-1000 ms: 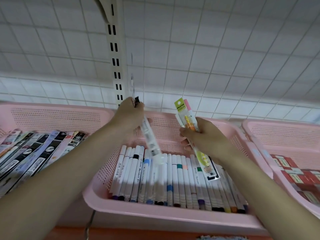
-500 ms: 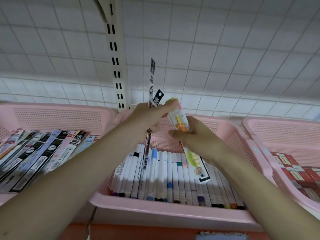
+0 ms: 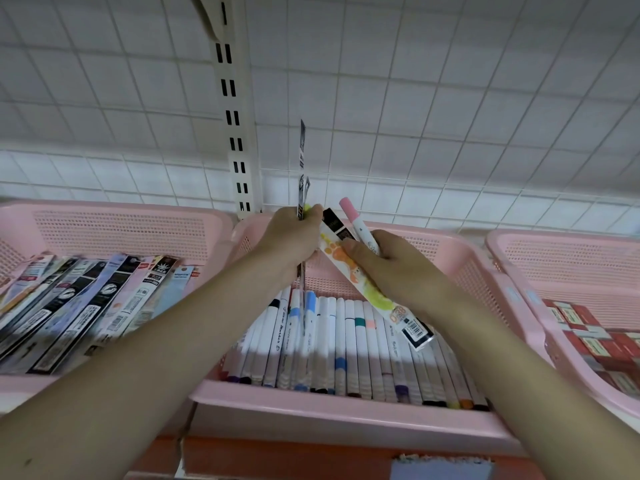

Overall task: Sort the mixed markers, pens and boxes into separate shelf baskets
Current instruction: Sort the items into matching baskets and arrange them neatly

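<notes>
Glossy film wraps the thin black-printed pen packets (image 3: 302,174) that the left hand (image 3: 287,242) pinches upright in curled fingers (image 3: 313,216) above the middle pink perforated plastic basket (image 3: 346,407), while the right hand (image 3: 391,268) curls round a pink-capped white marker (image 3: 358,226) and a flat paw-print pen packet (image 3: 374,289) slanting down over the rows of smooth white markers (image 3: 346,344). These look light, slick and bendy, so I'd grip each mid-length rather than at the floppy header. Outward, the left pink basket (image 3: 121,216) holds flat pen packets (image 3: 83,306), the right pink basket (image 3: 561,244) small red boxes (image 3: 595,334).
</notes>
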`<state>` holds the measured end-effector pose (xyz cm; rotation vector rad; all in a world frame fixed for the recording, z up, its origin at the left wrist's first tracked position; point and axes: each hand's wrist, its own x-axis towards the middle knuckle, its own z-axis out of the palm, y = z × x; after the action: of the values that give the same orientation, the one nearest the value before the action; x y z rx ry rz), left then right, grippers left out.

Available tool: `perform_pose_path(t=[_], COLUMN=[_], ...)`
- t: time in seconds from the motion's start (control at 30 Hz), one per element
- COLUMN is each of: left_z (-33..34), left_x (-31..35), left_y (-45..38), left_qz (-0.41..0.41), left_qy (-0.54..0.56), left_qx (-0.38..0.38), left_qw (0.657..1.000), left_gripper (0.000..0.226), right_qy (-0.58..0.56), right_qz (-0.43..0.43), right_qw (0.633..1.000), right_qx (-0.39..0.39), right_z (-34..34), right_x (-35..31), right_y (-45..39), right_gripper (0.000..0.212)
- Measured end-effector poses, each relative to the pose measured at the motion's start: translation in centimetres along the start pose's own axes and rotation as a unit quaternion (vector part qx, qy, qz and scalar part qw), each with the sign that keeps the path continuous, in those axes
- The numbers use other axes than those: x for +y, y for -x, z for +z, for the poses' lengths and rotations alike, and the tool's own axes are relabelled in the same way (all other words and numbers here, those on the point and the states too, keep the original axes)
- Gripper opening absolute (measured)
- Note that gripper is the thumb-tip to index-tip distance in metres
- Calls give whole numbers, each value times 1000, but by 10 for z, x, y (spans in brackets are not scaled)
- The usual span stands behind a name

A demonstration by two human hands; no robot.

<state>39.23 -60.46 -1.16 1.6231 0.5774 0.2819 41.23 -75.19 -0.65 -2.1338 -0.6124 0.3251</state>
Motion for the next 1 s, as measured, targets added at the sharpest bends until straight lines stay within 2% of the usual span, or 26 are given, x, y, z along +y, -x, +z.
perform_pose_path(t=[0.07,0.23,0.37,0.43,0.5,0.6,0.7,0.73,0.8,0.9,1.0], left_z=[2,3,-12,-28,-43,-54,-51,-49,-46,-49,-54], left_x=[1,2,6,8,8,10,11,10,8,7,4], left_y=[0,1,-1,-7,-13,-10,-2,0,1,1,5], left_qz=[16,8,-9,4,21,29,40,48,66,66,43], left_qy=[10,65,140,114,60,11,-107,-141,-164,-131,-158], left_qx=[18,60,105,135,147,91,26,16,6,5,-29], left_qw=[1000,996,985,984,987,995,993,989,984,989,986], left_gripper=[37,31,25,29,34,40,69,73,59,40,30], right_qy=[-7,-131,-196,-182,-143,-78,-21,-3,12,35,69], right_qz=[0,28,50,50,57,79,85,78,65,72,84], right_qw=[1000,991,977,978,986,994,995,995,996,995,992], right_qx=[10,1,75,92,69,-12,-50,-56,-59,-56,-59], right_z=[2,5,-1,-7,-12,-5,9,13,20,27,29], right_x=[-2,-5,-2,3,7,8,4,3,-1,-6,-4], right_y=[-1,-4,-5,-4,-1,3,1,0,-5,-11,-14], right_gripper=[33,23,9,12,18,25,27,29,35,42,33])
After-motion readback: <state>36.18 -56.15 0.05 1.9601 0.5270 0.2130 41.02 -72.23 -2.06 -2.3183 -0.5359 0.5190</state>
